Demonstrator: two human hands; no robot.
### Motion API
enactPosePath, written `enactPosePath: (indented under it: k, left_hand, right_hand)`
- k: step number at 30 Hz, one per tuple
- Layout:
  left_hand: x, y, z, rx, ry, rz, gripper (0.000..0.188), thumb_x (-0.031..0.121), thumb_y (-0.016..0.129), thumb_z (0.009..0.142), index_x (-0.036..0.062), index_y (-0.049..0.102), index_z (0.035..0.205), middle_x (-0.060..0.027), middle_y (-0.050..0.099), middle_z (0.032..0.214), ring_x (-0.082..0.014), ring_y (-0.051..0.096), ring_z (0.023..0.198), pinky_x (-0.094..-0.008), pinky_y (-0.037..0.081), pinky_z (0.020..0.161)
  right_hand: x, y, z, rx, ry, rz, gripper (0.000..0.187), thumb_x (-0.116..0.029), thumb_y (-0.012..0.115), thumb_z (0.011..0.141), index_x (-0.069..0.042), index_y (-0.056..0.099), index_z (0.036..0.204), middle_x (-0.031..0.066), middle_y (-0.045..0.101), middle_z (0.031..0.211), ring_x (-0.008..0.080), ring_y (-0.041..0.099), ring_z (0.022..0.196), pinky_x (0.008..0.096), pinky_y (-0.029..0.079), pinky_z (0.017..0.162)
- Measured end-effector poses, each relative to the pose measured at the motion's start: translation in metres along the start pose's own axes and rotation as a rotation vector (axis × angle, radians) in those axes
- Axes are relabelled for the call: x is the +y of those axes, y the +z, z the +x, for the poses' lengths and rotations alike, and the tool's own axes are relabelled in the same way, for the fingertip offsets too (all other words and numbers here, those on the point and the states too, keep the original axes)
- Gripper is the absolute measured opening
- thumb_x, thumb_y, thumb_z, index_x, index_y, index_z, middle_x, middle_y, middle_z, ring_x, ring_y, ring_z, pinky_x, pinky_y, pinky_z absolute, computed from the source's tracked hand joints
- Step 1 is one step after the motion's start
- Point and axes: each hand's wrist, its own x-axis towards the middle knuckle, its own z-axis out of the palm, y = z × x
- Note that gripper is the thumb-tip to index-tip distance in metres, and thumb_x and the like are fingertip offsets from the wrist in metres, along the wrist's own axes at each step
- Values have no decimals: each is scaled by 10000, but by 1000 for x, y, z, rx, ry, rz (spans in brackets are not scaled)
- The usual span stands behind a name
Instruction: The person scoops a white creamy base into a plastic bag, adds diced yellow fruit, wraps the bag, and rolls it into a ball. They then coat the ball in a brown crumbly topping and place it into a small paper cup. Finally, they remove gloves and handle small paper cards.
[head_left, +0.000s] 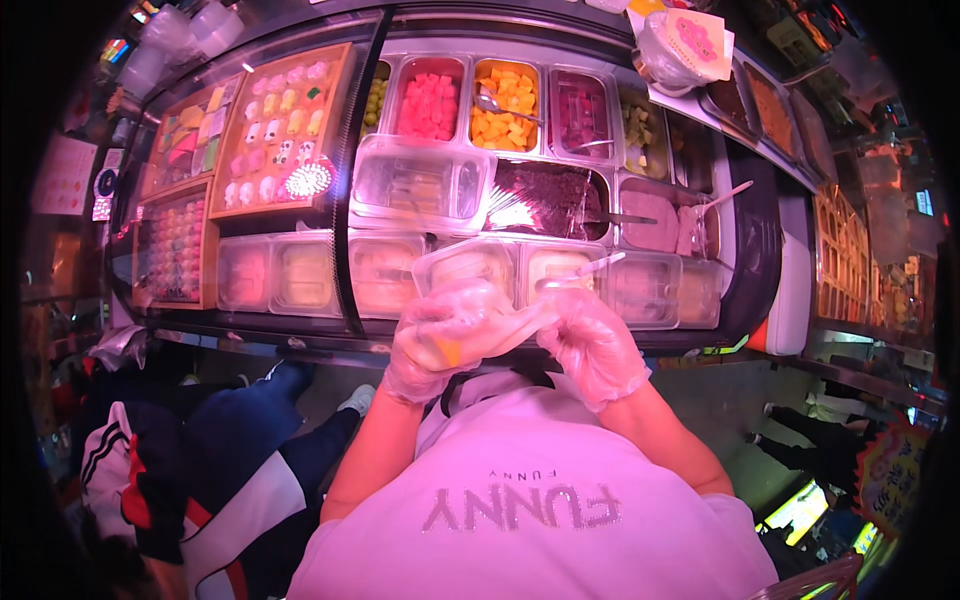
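Well, the wrap (515, 330) is up between my hands, at the near edge of the table (757, 262), with the front tubs (682, 290) just beyond it. My left hand (437, 335) cups its fuller end, fingers curled around it and closed; my right hand (595, 348) has its fingers pinched together on the narrow end, though the exact tips are lost in the shine of the gloves (405, 378). An orange piece (447, 352) shows by my left palm, and I can't tell whether it lies inside the wrap or only against it. I'd judge the wrap light, soft and a little stretchy, so a hard tug could tear it and a hard squeeze could push out whatever it holds. The loose, filmy gloves probably make it somewhat slippery, or else cling to it. Best to bear it from underneath with a broad left palm, and take hold at the narrow end between thumb and forefinger, pinching lightly. The thin stretch in the middle looks like the weak spot; I'd keep my fingers from digging in there.
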Motion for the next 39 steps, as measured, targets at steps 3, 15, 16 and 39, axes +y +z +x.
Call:
enactPosePath:
  k: [3,15,16,39]
  left_hand:
    - [-5,-2,11,-125,57,310,233,62,711,819,43,705,1051,-169,625,1280,-289,622,1160,-350,536,931]
    - [17,15,23,-205,-277,88,499,-62,749,789,51,615,1256,-81,597,1244,-184,554,1189,-331,431,1044]
    - [21,20,16,-134,-227,140,547,-57,758,781,60,593,1288,-72,588,1262,-177,548,1195,-329,427,1048]
    - [34,69,70,3,-696,146,718,-81,758,684,21,514,1352,-114,634,1243,-265,660,1135,-453,570,983]
  right_hand:
    - [3,5,4,18,-91,15,71,-16,658,921,18,605,955,93,665,881,167,623,746,283,534,672]
    - [-13,34,36,-262,-198,-710,69,-85,665,927,-19,651,941,19,641,814,81,579,658,237,445,604]
    - [-15,38,37,-302,-255,-789,81,-97,661,936,-17,651,950,19,640,823,78,582,673,239,448,607]
    - [-11,-12,74,-544,-679,-845,625,-525,443,1049,-18,541,1401,118,636,1285,210,606,1195,375,471,1038]
